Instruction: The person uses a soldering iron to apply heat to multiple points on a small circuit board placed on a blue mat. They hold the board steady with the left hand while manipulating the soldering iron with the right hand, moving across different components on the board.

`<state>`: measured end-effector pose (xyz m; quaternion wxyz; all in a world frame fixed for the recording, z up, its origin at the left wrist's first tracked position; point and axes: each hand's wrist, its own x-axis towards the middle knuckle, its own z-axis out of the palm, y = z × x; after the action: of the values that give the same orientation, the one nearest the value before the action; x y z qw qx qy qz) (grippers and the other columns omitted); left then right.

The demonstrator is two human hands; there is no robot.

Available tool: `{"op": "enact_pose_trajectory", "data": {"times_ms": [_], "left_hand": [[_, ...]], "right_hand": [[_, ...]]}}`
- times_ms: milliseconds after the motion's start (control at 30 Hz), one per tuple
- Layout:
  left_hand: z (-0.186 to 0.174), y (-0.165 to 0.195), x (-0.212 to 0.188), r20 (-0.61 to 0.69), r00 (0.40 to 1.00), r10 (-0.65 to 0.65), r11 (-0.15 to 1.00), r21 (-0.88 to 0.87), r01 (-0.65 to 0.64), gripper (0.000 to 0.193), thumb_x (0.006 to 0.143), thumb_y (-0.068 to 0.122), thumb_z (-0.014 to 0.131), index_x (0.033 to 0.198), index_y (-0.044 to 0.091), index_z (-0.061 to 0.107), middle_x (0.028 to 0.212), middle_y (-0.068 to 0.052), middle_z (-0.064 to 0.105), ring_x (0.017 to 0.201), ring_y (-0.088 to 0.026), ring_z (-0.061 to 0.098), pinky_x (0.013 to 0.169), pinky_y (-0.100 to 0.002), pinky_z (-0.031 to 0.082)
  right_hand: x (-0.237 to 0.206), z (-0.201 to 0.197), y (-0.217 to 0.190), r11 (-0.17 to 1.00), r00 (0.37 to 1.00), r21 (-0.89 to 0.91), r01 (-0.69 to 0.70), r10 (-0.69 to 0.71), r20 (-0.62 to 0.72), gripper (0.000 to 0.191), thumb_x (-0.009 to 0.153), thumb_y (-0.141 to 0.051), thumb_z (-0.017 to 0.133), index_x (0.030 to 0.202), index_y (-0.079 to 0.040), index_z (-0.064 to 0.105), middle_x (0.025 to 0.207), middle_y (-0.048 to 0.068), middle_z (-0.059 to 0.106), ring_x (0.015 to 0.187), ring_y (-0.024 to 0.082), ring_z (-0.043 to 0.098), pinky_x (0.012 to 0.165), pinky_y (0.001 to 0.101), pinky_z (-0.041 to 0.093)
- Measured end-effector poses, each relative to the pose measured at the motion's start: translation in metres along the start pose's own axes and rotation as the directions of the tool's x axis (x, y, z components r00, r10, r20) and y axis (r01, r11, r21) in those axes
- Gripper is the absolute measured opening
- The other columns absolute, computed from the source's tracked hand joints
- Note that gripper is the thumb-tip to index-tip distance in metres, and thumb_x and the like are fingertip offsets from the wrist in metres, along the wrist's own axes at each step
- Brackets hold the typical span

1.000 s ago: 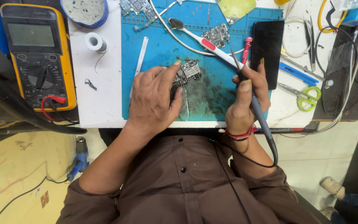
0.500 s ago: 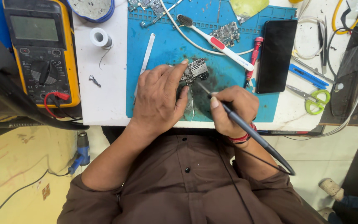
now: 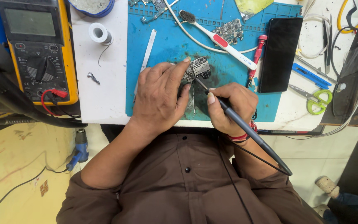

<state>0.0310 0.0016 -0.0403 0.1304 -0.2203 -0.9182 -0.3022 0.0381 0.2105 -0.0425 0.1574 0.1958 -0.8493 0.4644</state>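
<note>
Near the middle of the blue silicone work mat lies a small grey-green phone circuit board, just ahead of both hands. Its long axis appears to run roughly left to right, though fingers hide one end. The left hand lies nearer, fingers pressed down on the board's left edge, index fingertip reaching its top. The right hand pinches a slim dark soldering iron like a pen; the iron slants from lower right up to the left, tip meeting the board's lower edge. Beyond, a white toothbrush with red grip lies diagonally, a black phone right of it, and a yellow multimeter sits far left.
</note>
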Motion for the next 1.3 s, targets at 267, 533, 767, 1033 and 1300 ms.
{"op": "enact_pose_trajectory", "data": {"times_ms": [267,533,767,1033,1300], "left_hand": [[0.0002,0.0004,0.0015,-0.004,1.0,0.002,1.0,-0.005,-0.002,0.06,0.096,0.015,0.074,0.149,0.003,0.048,0.121,-0.008,0.068,0.12,-0.026,0.059,0.103,-0.044,0.041],[-0.0007,0.0003,0.002,-0.002,1.0,0.003,1.0,-0.012,-0.003,0.06,0.095,0.016,0.074,0.149,0.003,0.048,0.12,-0.008,0.068,0.118,-0.026,0.058,0.102,-0.043,0.041],[-0.0008,0.0006,0.002,0.011,1.0,-0.006,1.0,-0.012,0.006,0.06,0.096,0.016,0.074,0.148,0.003,0.049,0.119,-0.007,0.068,0.117,-0.025,0.059,0.102,-0.043,0.041],[-0.0016,-0.0001,0.0015,0.008,1.0,-0.004,1.0,-0.007,0.004,0.06,0.095,0.015,0.075,0.148,0.003,0.049,0.118,-0.006,0.068,0.117,-0.025,0.059,0.102,-0.043,0.041],[-0.0022,0.001,0.0017,0.005,1.0,-0.005,1.0,-0.005,0.006,0.059,0.096,0.016,0.074,0.148,0.004,0.049,0.12,-0.007,0.068,0.117,-0.025,0.059,0.102,-0.043,0.041]], "right_hand": [[0.0027,0.0001,-0.001,0.999,1.0,-0.032,-0.018,0.018,0.016,0.007,0.089,-0.001,0.074,0.093,0.0,0.068,0.078,0.011,0.066,0.063,0.023,0.063,0.06,0.0334,0.045],[0.0028,0.0005,-0.0019,0.999,1.0,-0.031,-0.007,0.007,0.012,0.008,0.089,-0.001,0.074,0.094,0.0,0.068,0.081,0.011,0.068,0.065,0.023,0.064,0.06,0.0333,0.046],[0.0041,0.0021,-0.002,1.0,1.0,-0.031,-0.003,0.004,0.009,0.008,0.087,0.0,0.073,0.093,-0.001,0.068,0.079,0.011,0.068,0.063,0.023,0.064,0.059,0.0327,0.046],[0.0038,0.0029,-0.0024,1.0,1.0,-0.028,0.003,-0.002,0.012,0.01,0.088,0.0,0.075,0.096,-0.001,0.068,0.081,0.011,0.068,0.066,0.023,0.065,0.058,0.0306,0.047],[-0.0004,0.0021,0.0007,1.0,0.999,-0.02,0.014,-0.014,-0.029,0.013,0.092,-0.004,0.077,0.099,-0.001,0.067,0.084,0.012,0.069,0.068,0.023,0.065,0.058,0.0296,0.047]]}}
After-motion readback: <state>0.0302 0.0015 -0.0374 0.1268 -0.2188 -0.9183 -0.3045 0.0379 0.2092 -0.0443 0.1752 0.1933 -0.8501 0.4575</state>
